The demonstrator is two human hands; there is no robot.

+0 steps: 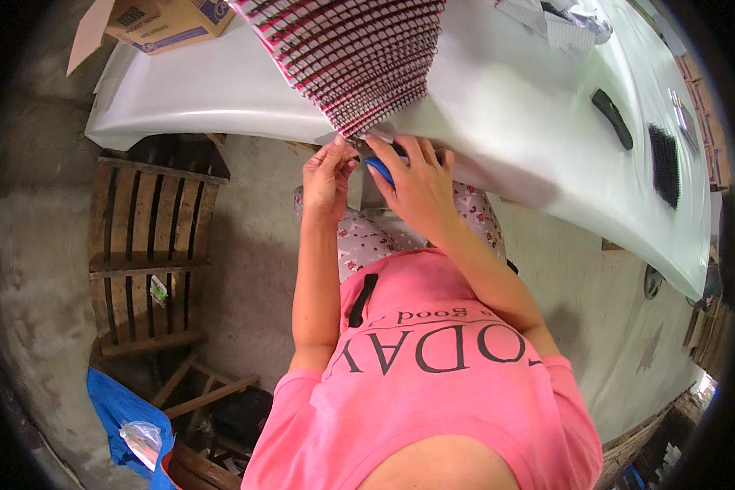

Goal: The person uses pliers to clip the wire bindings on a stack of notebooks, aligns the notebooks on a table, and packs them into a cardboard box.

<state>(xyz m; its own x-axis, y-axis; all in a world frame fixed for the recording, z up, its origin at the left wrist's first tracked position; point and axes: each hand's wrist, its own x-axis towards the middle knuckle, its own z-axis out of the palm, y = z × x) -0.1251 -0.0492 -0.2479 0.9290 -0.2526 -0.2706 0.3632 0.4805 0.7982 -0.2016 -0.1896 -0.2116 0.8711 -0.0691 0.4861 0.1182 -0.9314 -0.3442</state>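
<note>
A white panel with pink edges [359, 61], crossed by many rows of dark cord-like strands, lies on the covered table and narrows toward me at the table's front edge. At its near tip my left hand [327, 180] is closed in a pinch. What its fingertips hold is too small to make out. Just to the right, my right hand [420, 180] is wrapped round a blue-handled tool [379, 170], whose dark metal end points at the panel's tip. The fingers partly hide this tool, so its exact kind does not show.
White sheeting covers the table [180, 102]. On it stand an open cardboard box [163, 28] at far left, crumpled plastic [576, 28] at far right, a dark curved piece [612, 118] and a black bristly strip [665, 166]. A wooden slatted pallet [147, 265] is at left, near a blue bag [114, 412].
</note>
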